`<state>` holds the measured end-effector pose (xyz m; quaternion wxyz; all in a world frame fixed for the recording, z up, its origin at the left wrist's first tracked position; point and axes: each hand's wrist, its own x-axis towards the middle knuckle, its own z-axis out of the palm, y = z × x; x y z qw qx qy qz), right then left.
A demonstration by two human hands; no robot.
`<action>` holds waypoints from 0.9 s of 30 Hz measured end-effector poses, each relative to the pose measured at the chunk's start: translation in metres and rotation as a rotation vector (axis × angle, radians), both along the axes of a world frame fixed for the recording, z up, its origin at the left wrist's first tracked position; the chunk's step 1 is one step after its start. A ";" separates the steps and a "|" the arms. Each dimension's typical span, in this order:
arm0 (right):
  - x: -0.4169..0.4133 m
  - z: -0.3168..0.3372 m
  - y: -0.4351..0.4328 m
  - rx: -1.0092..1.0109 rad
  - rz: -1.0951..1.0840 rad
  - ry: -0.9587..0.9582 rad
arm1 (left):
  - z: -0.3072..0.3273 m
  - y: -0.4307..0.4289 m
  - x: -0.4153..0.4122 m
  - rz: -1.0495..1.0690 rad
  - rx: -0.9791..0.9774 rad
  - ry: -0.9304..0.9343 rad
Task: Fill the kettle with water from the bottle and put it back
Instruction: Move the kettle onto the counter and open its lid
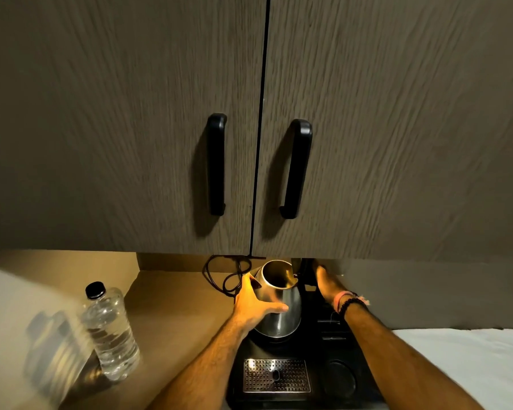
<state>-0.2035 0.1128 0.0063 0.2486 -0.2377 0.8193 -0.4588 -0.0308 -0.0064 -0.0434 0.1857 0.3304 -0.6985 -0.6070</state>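
Observation:
A steel kettle [282,309] stands with its lid up on a round base at the back of a black tray [335,362], just under the cabinet edge. My left hand [253,306] wraps the kettle's left side, thumb across its front. My right hand [328,284] reaches behind the kettle's right side, against its black handle and raised lid [304,273]; its fingertips are hidden in shadow. A clear water bottle [108,332] with a black cap stands upright on the counter to the left, untouched.
Two wooden cabinet doors with black handles [216,164] hang low over the counter. A black power cord [228,276] loops behind the kettle. The tray holds a perforated metal drip grate [276,375] and a round recess [339,380]. White cloth lies at right.

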 end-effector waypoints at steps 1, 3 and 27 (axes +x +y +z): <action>0.001 0.003 0.000 -0.008 -0.001 0.020 | 0.002 0.000 -0.001 0.000 -0.012 0.018; 0.006 0.014 -0.001 -0.110 0.032 0.043 | 0.007 0.000 0.001 0.016 -0.046 0.061; 0.155 -0.021 -0.140 -0.005 0.579 0.016 | -0.031 -0.065 0.178 0.451 -0.005 -0.103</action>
